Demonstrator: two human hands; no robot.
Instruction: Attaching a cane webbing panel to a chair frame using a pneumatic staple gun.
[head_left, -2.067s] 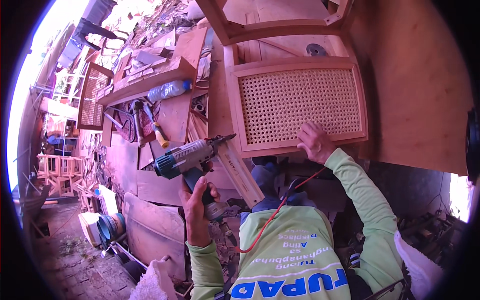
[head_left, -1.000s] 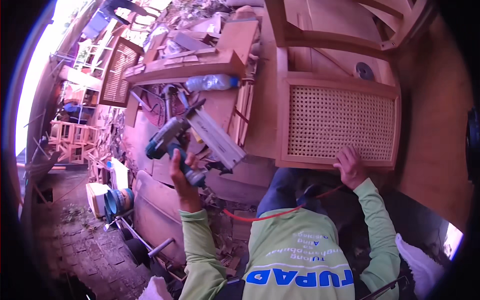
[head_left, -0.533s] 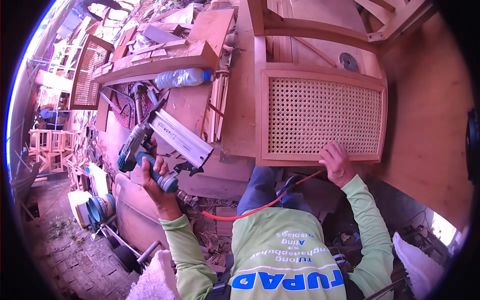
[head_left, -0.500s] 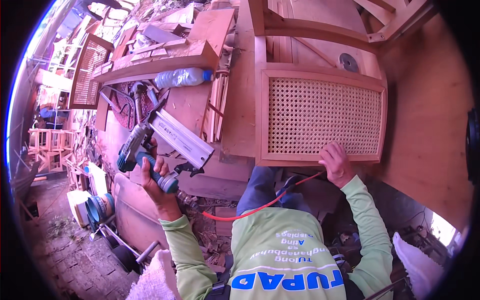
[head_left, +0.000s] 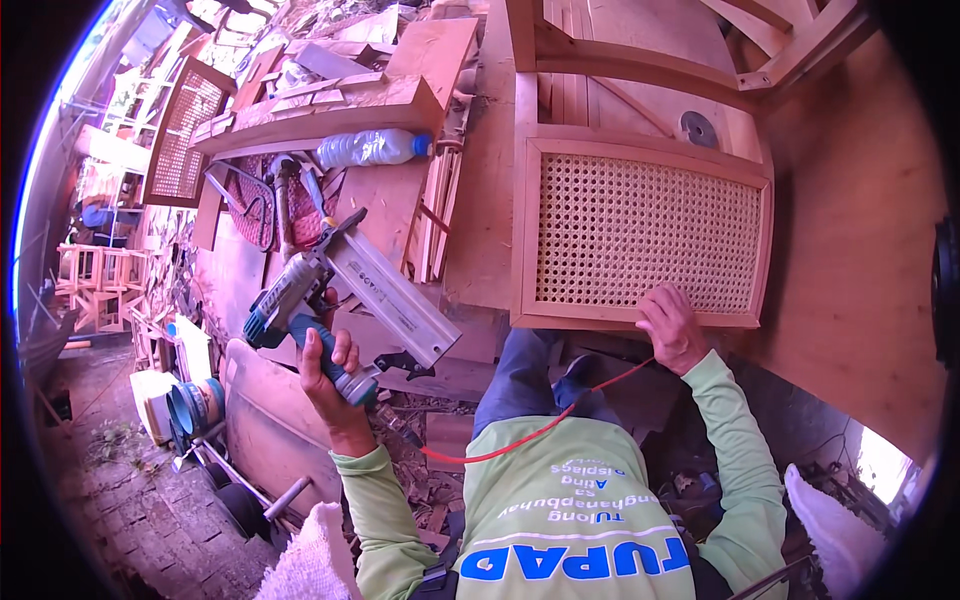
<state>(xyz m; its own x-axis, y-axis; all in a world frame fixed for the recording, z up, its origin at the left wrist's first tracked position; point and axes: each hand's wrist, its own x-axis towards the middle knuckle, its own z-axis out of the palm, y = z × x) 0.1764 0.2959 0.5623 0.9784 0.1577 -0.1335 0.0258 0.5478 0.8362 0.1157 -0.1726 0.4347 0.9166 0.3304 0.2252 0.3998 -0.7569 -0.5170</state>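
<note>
Left hand (head_left: pixel 335 395) wrapped round the nail gun (head_left: pixel 292 290), off to the side, while the right hand (head_left: pixel 672 332), half curled, rests on the near edge of the wooden frame (head_left: pixel 580 312) out front, woven panel (head_left: pixel 640 230) already sitting inside, any fixing left impossible to tell.

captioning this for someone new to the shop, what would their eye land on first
Probably the pale woven-cane panel in its wooden frame, right of centre, with the right grip at its near edge. Next, the pneumatic nail gun in the left grip, left of centre, its red hose curving rightward.
</note>
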